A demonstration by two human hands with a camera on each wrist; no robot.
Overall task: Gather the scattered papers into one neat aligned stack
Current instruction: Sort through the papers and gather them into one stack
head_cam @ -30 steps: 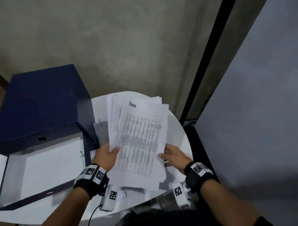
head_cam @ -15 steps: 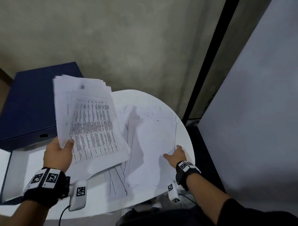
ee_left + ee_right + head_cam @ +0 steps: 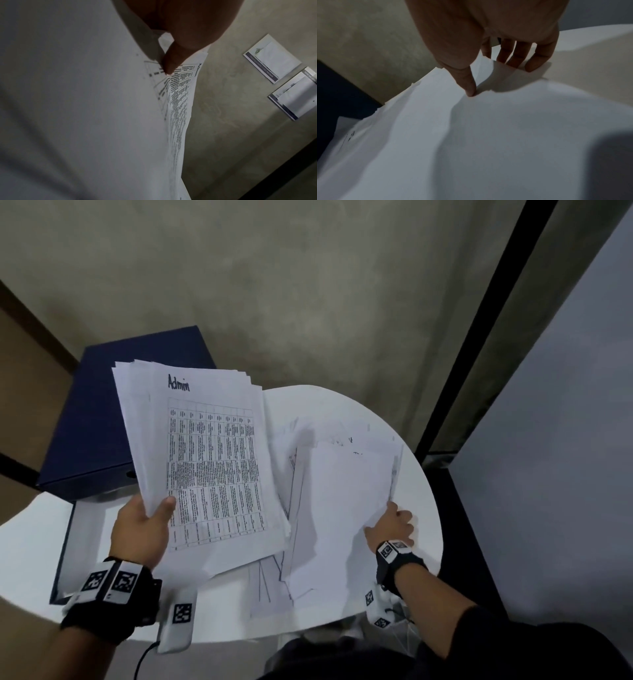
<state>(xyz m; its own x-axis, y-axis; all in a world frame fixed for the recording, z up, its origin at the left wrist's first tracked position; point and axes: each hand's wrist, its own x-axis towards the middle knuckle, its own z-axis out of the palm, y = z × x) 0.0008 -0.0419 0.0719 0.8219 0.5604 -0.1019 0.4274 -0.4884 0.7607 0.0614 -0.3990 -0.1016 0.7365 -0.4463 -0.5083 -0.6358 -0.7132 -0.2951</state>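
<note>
Since 0.5 s ago, my left grip (image 3: 142, 530) has carried the held sheaf (image 3: 205, 460) slightly toward the desk centre, so its right edge now overlaps the loose papers (image 3: 339, 508).

1. Left grip: pinches the sheaf at its lower left corner, thumb (image 3: 173, 63) on the printed top page, remaining fingers hidden behind. The sheaf is raised off the desk (image 3: 424, 508) and tilted; its top page reads "Admin" above a table. Its sheet edges are fanned, not aligned.
2. Right grip (image 3: 390, 525): thumb (image 3: 469, 86) presses on top of the loose papers at their right edge; fingers (image 3: 537, 60) extend downward at that edge, tips reaching the desk beside the pile.
3. Loose papers: spread on the right half of the desk, overlapping at differing angles.
4. Blue box file (image 3: 102, 419): open, at the far left edge of the desk.
</note>
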